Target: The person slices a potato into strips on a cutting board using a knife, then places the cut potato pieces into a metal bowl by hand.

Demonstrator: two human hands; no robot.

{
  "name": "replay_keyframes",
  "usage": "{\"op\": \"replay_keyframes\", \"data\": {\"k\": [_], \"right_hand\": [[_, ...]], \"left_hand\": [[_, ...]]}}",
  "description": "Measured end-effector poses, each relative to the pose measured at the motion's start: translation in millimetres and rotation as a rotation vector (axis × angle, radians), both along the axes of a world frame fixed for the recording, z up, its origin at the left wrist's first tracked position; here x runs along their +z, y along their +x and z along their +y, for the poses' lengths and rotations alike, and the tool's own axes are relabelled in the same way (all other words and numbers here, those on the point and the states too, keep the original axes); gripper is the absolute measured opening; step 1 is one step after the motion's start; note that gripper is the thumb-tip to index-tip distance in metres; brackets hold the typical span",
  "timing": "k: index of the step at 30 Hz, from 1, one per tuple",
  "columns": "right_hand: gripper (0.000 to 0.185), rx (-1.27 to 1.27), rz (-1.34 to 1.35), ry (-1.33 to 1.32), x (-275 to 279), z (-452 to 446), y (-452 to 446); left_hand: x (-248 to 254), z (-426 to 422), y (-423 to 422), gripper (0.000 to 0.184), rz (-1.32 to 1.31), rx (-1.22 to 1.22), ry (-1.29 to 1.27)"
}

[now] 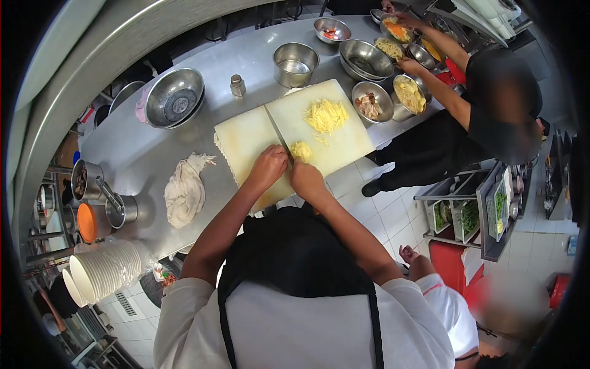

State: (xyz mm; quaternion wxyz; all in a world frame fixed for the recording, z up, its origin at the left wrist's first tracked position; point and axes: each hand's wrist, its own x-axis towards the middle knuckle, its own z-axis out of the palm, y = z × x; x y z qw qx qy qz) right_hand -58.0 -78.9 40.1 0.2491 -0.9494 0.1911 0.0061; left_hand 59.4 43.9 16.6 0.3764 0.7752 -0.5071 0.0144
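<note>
My right hand (306,179) is closed around the handle of a kitchen knife (276,126), whose blade points away from me across a pale cutting board (249,132). Close against the left side of the blade is my left hand (269,165), its fingers curled; whatever they hold is hidden. A small heap of thin yellow shreds (301,149) lies just right of the knife. Farther up the board rests a larger pile of pale yellow strips (326,116).
Metal bowls (174,98), a deep pan (295,64), a shaker (237,85) and a crumpled cloth (185,190) stand around the board. Stacked white containers (106,270) sit lower left. A co-worker (455,111) handles food bowls at right; another person (445,317) is behind me.
</note>
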Motion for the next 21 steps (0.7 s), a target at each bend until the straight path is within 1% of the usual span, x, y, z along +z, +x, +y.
{"op": "replay_keyframes", "data": {"k": [2, 4, 6, 8, 10, 11, 14, 17, 20, 21], "right_hand": [[0.016, 0.018, -0.017, -0.024, -4, 1, 8], [0.015, 0.047, -0.029, -0.057, -9, -3, 19], [0.016, 0.056, 0.005, -0.13, -2, -15, 19], [0.018, 0.03, 0.008, -0.168, 8, -25, 15], [0.021, -0.048, -0.017, -0.173, 38, -33, 1], [0.022, -0.052, -0.053, -0.165, 43, -39, -5], [0.028, -0.063, -0.148, -0.15, 49, -50, -22], [0.031, -0.035, -0.205, -0.152, 47, -51, -38], [0.033, 0.05, -0.282, -0.16, 33, -47, -50], [0.033, 0.092, -0.329, -0.179, 32, -45, -52]], "left_hand": [[0, 0, -2, 0.009, -0.015, 0.003, 0.001], [-2, 1, -2, 0.006, -0.01, -0.005, 0.046], [1, -1, 1, 0.005, -0.017, -0.006, 0.059], [1, 1, -5, 0.01, -0.008, 0.011, 0.053], [3, -1, -10, 0.015, 0.062, 0.06, -0.027], [4, -2, -12, 0.018, 0.097, 0.084, -0.069], [17, 3, -15, 0.025, 0.19, 0.18, -0.082], [40, 11, -23, 0.034, 0.067, 0.25, -0.011], [64, 8, -32, 0.042, -0.245, 0.004, 0.144], [63, 4, -35, 0.045, -0.247, -0.052, 0.157]]}}
